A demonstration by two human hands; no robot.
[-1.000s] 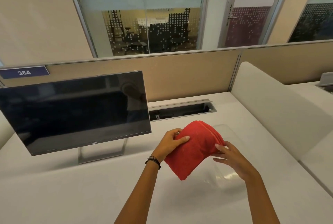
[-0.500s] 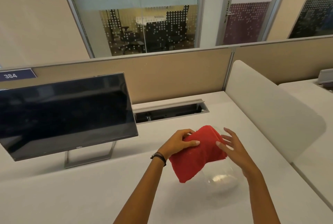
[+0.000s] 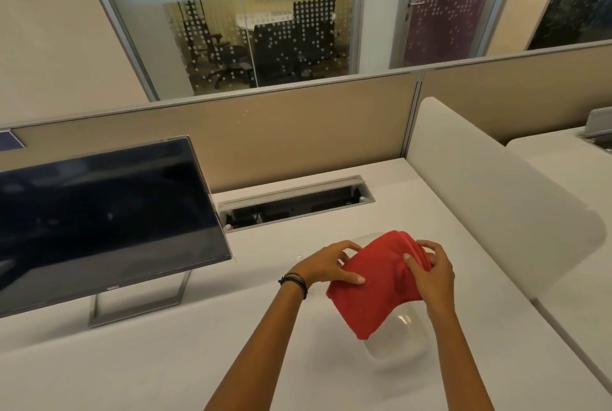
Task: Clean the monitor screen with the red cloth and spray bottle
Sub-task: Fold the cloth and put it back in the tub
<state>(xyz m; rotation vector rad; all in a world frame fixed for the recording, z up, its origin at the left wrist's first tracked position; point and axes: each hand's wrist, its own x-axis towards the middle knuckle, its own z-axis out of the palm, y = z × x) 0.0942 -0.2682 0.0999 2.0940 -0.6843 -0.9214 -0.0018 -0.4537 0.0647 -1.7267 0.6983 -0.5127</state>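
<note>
A folded red cloth [image 3: 377, 285] hangs above the white desk [image 3: 165, 361], held from both sides. My left hand [image 3: 326, 265] pinches its left edge, thumb on top. My right hand [image 3: 430, 271] grips its upper right corner, where the folded layers bunch. The dark monitor [image 3: 99, 212] stands on its metal stand [image 3: 139, 304] at the left of the desk, screen off, well apart from the cloth. I see no spray bottle.
An open cable tray [image 3: 294, 202] is cut into the desk behind the cloth. A beige partition [image 3: 298, 132] runs along the back, and a rounded white divider [image 3: 490, 192] walls off the right side. A clear glossy patch [image 3: 397, 334] lies under the cloth.
My right hand has closed onto the cloth's upper right corner, where before its fingers were spread beside it. The view has swung right, so the monitor sits further left.
</note>
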